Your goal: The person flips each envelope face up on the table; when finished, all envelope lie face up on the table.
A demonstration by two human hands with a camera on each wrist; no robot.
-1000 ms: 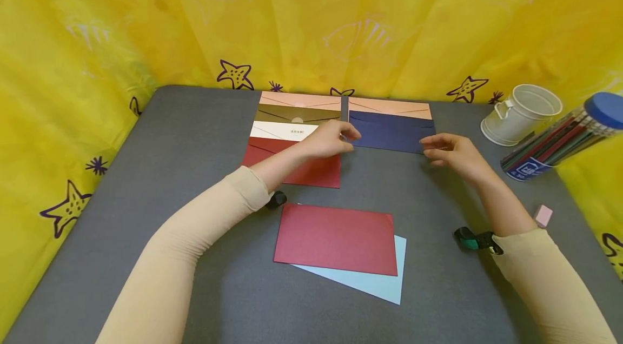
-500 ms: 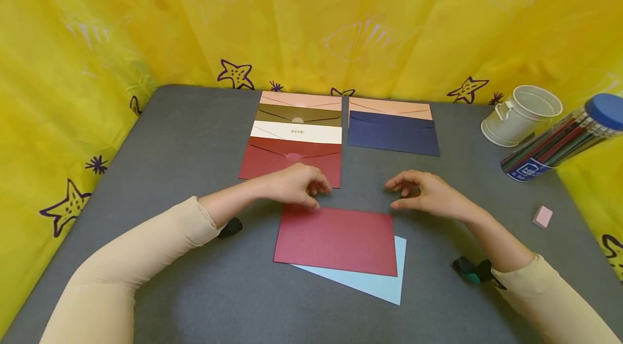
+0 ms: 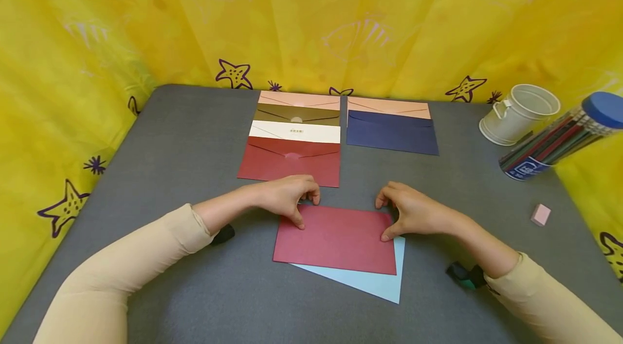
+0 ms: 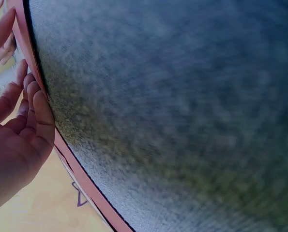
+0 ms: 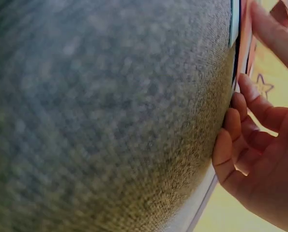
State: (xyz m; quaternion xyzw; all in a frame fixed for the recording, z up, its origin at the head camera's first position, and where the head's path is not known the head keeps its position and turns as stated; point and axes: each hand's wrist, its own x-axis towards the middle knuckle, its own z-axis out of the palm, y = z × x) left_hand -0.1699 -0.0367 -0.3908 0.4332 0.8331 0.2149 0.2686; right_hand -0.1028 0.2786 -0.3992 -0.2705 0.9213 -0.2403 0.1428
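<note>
In the head view a pinkish-red envelope (image 3: 340, 241) lies flat at the near middle, over a light blue envelope (image 3: 362, 282) that shows along its lower and right edges. My left hand (image 3: 287, 196) is at its upper left; the thumb touches its face while the curved fingers stay beyond the top edge. At the upper right corner is my right hand (image 3: 418, 211), thumb by the right edge, fingers past the top edge. Both wrist views show fingertips down at the table surface, apart from the thumb. Neither hand has lifted the envelope.
Behind lies a left column of overlapping envelopes: dark red (image 3: 292, 168), white (image 3: 321, 133), olive (image 3: 274, 113) and peach (image 3: 311, 99). To its right are a navy envelope (image 3: 391, 133) and another peach envelope (image 3: 389, 107). A white metal cup (image 3: 508, 122), pencil tub (image 3: 530, 163) and pink eraser (image 3: 541, 215) stand right.
Both hands have come back toward me from the rear envelopes to the pinkish-red envelope's top corners. The navy envelope has shifted slightly since a second ago, then stays put.
</note>
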